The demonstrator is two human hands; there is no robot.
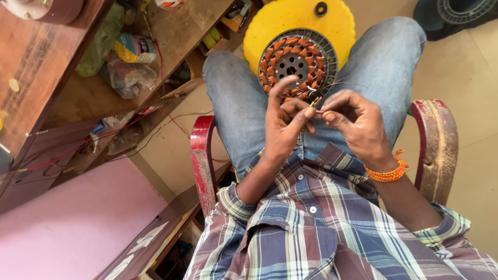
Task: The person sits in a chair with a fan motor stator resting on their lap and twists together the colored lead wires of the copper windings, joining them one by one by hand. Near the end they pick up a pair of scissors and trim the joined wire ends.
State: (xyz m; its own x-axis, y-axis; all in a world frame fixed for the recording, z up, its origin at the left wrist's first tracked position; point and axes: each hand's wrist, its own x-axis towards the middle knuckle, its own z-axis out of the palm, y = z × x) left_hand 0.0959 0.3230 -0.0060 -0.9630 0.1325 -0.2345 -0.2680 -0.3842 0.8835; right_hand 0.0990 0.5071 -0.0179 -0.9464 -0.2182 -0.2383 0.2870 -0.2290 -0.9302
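The person is sitting in a red metal chair [203,155] with a wound stator [297,60] resting on the lap between the knees, so that its thin lead wires [340,83] are reaching up to the fingers without strain. The stator, a dark round core ringed with copper-coloured coils, is lying on a yellow disc [298,21] just beyond the fingertips.

The left hand [284,122] is pinching narrowly: its thumb and middle fingers are closing on a slim piece of sleeving [316,106] (yellowish at one end, pink at the other), while the index finger is standing up and away, probably to keep the view of the tip clear. The right hand [353,119] is meeting it from the other side, its thumb and forefinger also drawn tight on the pink end, with the remaining fingers curled underneath. The two sets of fingertips are almost touching, which suits fine work on something this thin. Whether a wire is already running inside the sleeve is too small to tell.

An orange thread bracelet [388,173] is circling the right wrist. To the left of the left hand, well apart, a wooden workbench [62,98] is holding plastic bags, a tape roll and loose red wires.
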